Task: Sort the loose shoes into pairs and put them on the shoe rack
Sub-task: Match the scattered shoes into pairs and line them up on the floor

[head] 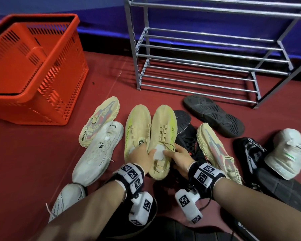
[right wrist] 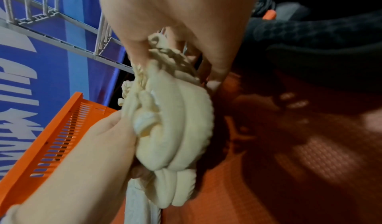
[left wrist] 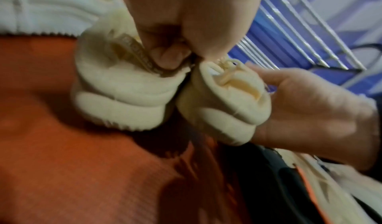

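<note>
Two matching pale yellow shoes lie side by side on the red floor, toes pointing away from me: the left shoe [head: 137, 126] and the right shoe [head: 163, 126]. My left hand [head: 142, 158] grips the left shoe [left wrist: 124, 93] at its collar, fingers [left wrist: 169, 57] hooked inside the opening. My right hand [head: 178, 158] holds the right shoe [left wrist: 227, 106] at the heel end, its fingers curled round the outer side and the laces [right wrist: 171, 56]. The heels touch. The grey metal shoe rack [head: 207, 54] stands behind them with nothing on its bars.
An orange basket [head: 33, 66] sits at the far left. Loose shoes surround the pair: a cream-and-red one [head: 101, 119] and its match [head: 217, 150], two white ones [head: 97, 153] [head: 66, 199], black shoes [head: 214, 115] [head: 186, 134] [head: 252, 153], and a pale grey one [head: 288, 153].
</note>
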`<state>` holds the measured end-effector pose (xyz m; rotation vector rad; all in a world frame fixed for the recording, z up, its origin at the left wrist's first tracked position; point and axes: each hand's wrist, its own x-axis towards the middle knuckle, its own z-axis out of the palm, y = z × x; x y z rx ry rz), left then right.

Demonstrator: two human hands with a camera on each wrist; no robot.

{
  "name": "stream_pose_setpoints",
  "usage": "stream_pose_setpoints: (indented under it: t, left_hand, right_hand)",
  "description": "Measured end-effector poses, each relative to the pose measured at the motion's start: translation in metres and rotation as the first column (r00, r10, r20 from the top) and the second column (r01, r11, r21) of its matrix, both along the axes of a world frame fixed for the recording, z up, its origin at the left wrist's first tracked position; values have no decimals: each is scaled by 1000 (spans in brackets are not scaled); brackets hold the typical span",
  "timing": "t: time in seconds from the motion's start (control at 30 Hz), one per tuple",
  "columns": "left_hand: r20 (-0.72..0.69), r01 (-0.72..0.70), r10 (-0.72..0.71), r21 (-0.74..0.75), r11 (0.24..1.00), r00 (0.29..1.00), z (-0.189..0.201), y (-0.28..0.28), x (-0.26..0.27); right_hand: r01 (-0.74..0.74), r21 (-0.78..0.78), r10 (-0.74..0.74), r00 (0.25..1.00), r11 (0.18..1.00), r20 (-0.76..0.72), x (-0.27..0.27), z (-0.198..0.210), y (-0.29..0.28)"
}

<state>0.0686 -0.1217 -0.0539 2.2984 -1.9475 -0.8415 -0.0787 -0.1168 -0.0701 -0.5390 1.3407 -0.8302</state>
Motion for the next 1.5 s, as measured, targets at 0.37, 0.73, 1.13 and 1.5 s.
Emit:
stream_pose_setpoints:
  t: [0.37, 0.73, 1.13, 1.5]
  left_hand:
    - [-35, 108, -130, -360, 927, 991, 22, -23, 40]
    - [49, 65, -49, -414, 908, 998, 36, -55, 77]
    - [-31, 26, -42, -399, 916, 999, 46, -78, 63]
    - [78, 231, -218, -253, 939, 973, 16, -125, 1]
  right_hand:
    - [132, 288, -117, 991, 949, -68, 16, -11, -46]
    - [140, 252, -50, 942, 958, -331, 30, -20, -95]
    - [-144, 242, 241, 865, 959, -440, -6, -9, 8]
    - [-309, 474, 512, 764, 825, -393, -44, 22, 33]
